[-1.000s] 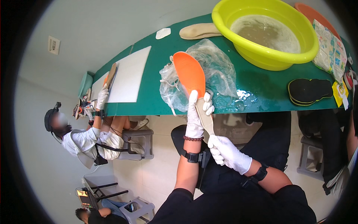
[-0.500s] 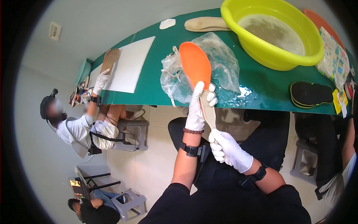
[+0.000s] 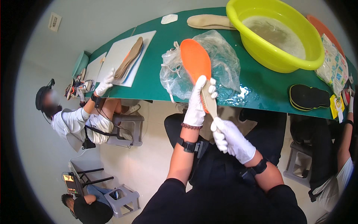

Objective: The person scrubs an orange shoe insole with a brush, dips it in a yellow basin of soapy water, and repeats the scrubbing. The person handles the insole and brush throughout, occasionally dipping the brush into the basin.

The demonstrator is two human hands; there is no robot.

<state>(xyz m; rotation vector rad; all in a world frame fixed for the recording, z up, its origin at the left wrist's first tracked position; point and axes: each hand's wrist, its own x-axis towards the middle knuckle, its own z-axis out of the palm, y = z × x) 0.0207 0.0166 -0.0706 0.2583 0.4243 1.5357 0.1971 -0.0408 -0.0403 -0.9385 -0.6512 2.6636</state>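
Note:
My left hand (image 3: 194,106), in a white glove, is closed round the heel end of an orange insole (image 3: 195,58), holding it upright over the table's front edge. A pale-handled brush (image 3: 210,106) lies against the insole's heel, its bristle side toward the orange surface. My gloved right hand (image 3: 235,142) grips the lower end of the brush handle. Beneath the insole's upper part, a crumpled clear plastic bag (image 3: 225,56) rests on the green table (image 3: 149,86). The insole's heel is partly hidden by my left fingers and the brush.
A yellow-green basin (image 3: 257,56) of cloudy water stands back right, beside beige insoles (image 3: 209,21). Black insoles (image 3: 310,97) lie at right. A puddle (image 3: 242,95) wets the tabletop. At left, another person's gloved hand (image 3: 105,83) is near a brown insole (image 3: 129,58) on a white board.
The brush has shifted slightly up along the insole's heel, with both my hands keeping their grips. At left, the other person's brown insole has moved right on the white board.

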